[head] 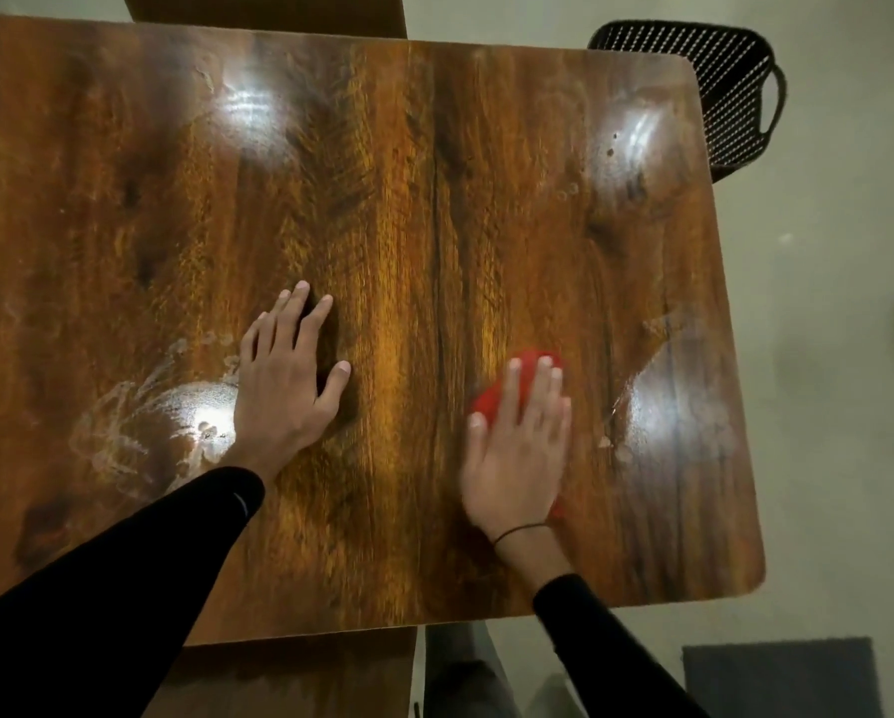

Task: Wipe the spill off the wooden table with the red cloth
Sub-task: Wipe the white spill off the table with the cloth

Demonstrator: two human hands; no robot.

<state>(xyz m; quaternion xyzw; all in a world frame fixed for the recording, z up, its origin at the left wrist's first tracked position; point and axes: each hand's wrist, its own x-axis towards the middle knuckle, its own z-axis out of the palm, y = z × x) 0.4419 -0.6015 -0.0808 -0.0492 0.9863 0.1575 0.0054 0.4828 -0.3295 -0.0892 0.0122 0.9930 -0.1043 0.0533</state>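
- Your two black sleeves [123, 577] come in from the near edge, closest to the lens, one leading to each hand.
- Wooden table [408, 199] fills most of the view: glossy, dark-grained, with bright lamp reflections. Judged from the sheen, the surface is slick, so a cloth should glide rather than drag.
- Off the far right corner a black perforated chair [714, 85] stands on the pale floor; a dark mat [782, 676] lies near your right side.
- Whitish streaked spill [144, 432] sits on the near left of the table, just beside your left wrist. More faint smears show at the right, near the reflection [657, 422].
- Your left hand [284, 375] lies flat, fingers straight and spread, holding nothing, bracing on the wood.
- Your right hand [522, 443] presses flat on the red cloth [491, 401]; its grip is a straight-fingered press, not a pinch.
- That cloth is bunched under your palm, right of centre, well apart from the left-hand spill. It looks soft, light and limp, so keep the palm over its middle and press down, or it may roll up or slip out.
- A thin dark band [517, 532] circles your right wrist.
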